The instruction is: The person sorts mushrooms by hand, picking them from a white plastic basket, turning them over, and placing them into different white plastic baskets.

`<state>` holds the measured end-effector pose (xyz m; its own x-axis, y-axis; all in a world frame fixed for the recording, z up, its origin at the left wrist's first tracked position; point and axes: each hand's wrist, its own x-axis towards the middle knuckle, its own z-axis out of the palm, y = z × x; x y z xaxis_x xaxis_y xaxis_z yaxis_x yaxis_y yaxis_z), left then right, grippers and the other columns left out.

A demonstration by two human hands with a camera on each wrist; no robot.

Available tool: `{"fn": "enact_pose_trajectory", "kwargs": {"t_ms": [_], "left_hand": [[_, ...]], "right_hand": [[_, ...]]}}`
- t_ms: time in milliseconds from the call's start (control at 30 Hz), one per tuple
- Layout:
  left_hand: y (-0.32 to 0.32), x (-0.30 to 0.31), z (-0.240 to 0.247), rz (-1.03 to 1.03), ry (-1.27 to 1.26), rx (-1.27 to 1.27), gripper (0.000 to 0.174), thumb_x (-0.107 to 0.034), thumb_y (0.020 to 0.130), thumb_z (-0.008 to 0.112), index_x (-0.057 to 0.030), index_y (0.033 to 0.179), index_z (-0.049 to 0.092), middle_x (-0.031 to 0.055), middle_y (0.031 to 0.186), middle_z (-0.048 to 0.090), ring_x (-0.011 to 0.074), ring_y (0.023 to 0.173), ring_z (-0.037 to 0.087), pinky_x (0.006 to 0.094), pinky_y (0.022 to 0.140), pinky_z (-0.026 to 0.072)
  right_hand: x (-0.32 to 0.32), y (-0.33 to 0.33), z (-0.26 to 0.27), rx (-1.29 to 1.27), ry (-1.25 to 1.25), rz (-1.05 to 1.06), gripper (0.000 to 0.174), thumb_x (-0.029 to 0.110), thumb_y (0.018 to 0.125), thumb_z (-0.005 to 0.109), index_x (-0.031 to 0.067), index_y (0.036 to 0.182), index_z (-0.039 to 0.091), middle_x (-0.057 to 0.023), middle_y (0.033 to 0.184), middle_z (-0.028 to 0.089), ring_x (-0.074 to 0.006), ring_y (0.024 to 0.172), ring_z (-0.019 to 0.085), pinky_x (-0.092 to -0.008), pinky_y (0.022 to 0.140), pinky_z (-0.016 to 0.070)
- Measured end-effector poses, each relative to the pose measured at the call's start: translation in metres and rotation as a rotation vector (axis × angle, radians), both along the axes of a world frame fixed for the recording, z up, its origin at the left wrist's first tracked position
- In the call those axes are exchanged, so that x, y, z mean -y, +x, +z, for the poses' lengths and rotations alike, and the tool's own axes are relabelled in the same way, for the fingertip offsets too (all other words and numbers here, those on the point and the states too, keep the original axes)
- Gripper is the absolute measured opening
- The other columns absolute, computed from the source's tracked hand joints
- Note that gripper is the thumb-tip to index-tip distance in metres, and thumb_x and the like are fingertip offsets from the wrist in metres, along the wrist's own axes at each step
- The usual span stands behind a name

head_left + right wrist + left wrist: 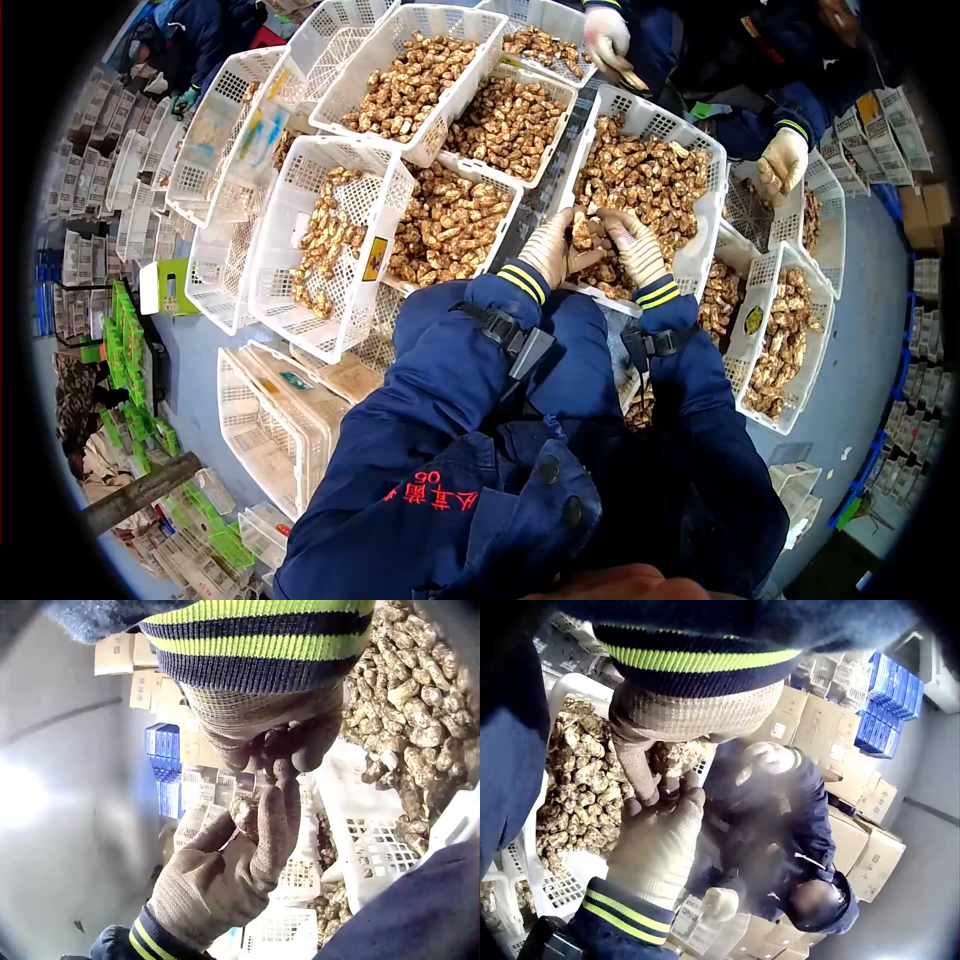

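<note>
My gloved left hand point(552, 252) holds a brown-and-white mushroom point(582, 231) above the near edge of a full white crate point(716, 165). In the left wrist view, this mushroom point(679, 757) sits against the fingers of the left hand point(694, 716). Across from it, my gloved right hand point(637, 250) has its fingers bent, and its fingertips point(694, 796) come right up below the mushroom. From the right wrist view, the right hand point(262, 724) meets the left hand's fingertips beside the mushroom point(244, 814); I cannot tell whether it pinches anything.
Left of me, a tilted white crate point(262, 255) holds fewer mushrooms, near other filled crates point(335, 105). More crates point(735, 365) stand at my right. Opposite, another person's gloved hands point(783, 160) are over the crates. Stacked cardboard boxes point(821, 731) stand behind.
</note>
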<state>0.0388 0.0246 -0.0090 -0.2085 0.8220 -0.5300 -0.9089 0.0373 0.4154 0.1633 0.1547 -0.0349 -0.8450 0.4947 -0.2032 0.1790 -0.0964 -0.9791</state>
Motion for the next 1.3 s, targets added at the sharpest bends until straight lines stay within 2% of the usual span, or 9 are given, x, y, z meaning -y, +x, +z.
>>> {"fn": "enact_pose_trajectory", "kwargs": {"t_ms": [133,300,733,867,933,1033,1100,1133,1300], "left_hand": [[0.002,0.002,0.009,0.071,-0.092,0.022,0.036,-0.033,0.093,0.049,-0.0099,0.120,0.047,0.0084,0.112,0.052,0.0193,0.095,0.059,0.0372,0.079,0.0563],[0.002,0.004,-0.015,-0.009,0.127,-0.088,0.054,0.001,0.084,0.056,-0.0085,0.134,0.039,0.0082,0.116,0.050,0.0192,0.102,0.055,0.0378,0.093,0.0496],[0.002,0.005,-0.020,-0.025,0.137,-0.389,0.065,0.000,0.078,0.067,0.0027,0.135,0.036,0.0130,0.121,0.055,0.0181,0.104,0.056,0.0287,0.089,0.0471],[-0.002,0.001,-0.027,-0.205,-0.080,-0.960,0.066,-0.003,0.076,0.067,0.0028,0.135,0.037,0.0167,0.116,0.059,0.0226,0.101,0.059,0.0294,0.088,0.0483],[0.002,0.004,-0.005,-0.267,-0.154,-1.470,0.073,-0.012,0.069,0.073,-0.0032,0.134,0.041,0.0175,0.113,0.061,0.0224,0.101,0.061,0.0298,0.089,0.0474],[-0.003,0.005,0.005,-0.235,-0.109,-1.365,0.073,-0.019,0.068,0.075,0.0003,0.131,0.043,0.0247,0.118,0.057,0.0334,0.106,0.058,0.0351,0.092,0.0461],[-0.013,-0.001,0.002,0.022,-0.016,-1.130,0.067,-0.009,0.077,0.068,0.0056,0.134,0.036,0.0190,0.123,0.052,0.0249,0.110,0.053,0.0311,0.092,0.0459],[-0.016,-0.003,0.002,0.164,-0.011,-0.974,0.063,-0.006,0.080,0.066,0.0062,0.134,0.035,0.0179,0.123,0.051,0.0238,0.109,0.052,0.0301,0.092,0.0459],[-0.022,0.004,0.013,0.396,-0.010,-0.627,0.058,-0.002,0.085,0.058,0.0045,0.136,0.031,0.0160,0.122,0.048,0.0199,0.104,0.053,0.0275,0.088,0.0468]], "right_hand": [[0.001,0.002,0.006,-0.013,-0.044,0.018,0.038,0.028,0.094,0.054,0.0016,0.121,0.055,-0.0069,0.107,0.063,-0.0134,0.097,0.058,-0.0267,0.087,0.0458],[0.006,0.001,0.012,0.012,-0.022,-0.067,0.034,0.024,0.093,0.055,0.0022,0.120,0.057,-0.0071,0.105,0.064,-0.0127,0.096,0.059,-0.0245,0.080,0.0488],[0.010,-0.001,0.024,0.007,0.051,-0.048,0.039,0.026,0.092,0.057,0.0010,0.122,0.055,-0.0061,0.109,0.061,-0.0121,0.097,0.056,-0.0252,0.083,0.0465],[0.007,0.002,0.018,0.004,0.105,0.081,0.050,0.032,0.086,0.063,-0.0014,0.122,0.053,-0.0098,0.108,0.062,-0.0140,0.096,0.057,-0.0279,0.086,0.0454],[0.008,0.000,0.013,0.198,0.175,0.083,0.050,0.032,0.086,0.064,-0.0024,0.120,0.053,-0.0097,0.102,0.064,-0.0145,0.092,0.059,-0.0268,0.084,0.0463],[0.002,0.014,0.029,0.143,0.208,0.078,0.043,0.032,0.085,0.063,0.0006,0.113,0.058,-0.0097,0.100,0.066,-0.0153,0.089,0.061,-0.0263,0.082,0.0478],[-0.015,0.038,0.034,0.252,0.422,0.119,0.036,0.027,0.085,0.060,0.0029,0.112,0.060,-0.0099,0.102,0.065,-0.0191,0.087,0.063,-0.0276,0.081,0.0485],[-0.022,0.057,0.040,0.359,0.673,0.250,0.036,0.030,0.084,0.059,0.0044,0.110,0.061,-0.0131,0.103,0.064,-0.0244,0.085,0.063,-0.0296,0.081,0.0489],[-0.037,0.128,0.061,0.907,0.481,0.854,0.051,0.052,0.073,0.064,0.0072,0.097,0.068,-0.0161,0.087,0.067,-0.0290,0.087,0.063,-0.0374,0.081,0.0481]]}}
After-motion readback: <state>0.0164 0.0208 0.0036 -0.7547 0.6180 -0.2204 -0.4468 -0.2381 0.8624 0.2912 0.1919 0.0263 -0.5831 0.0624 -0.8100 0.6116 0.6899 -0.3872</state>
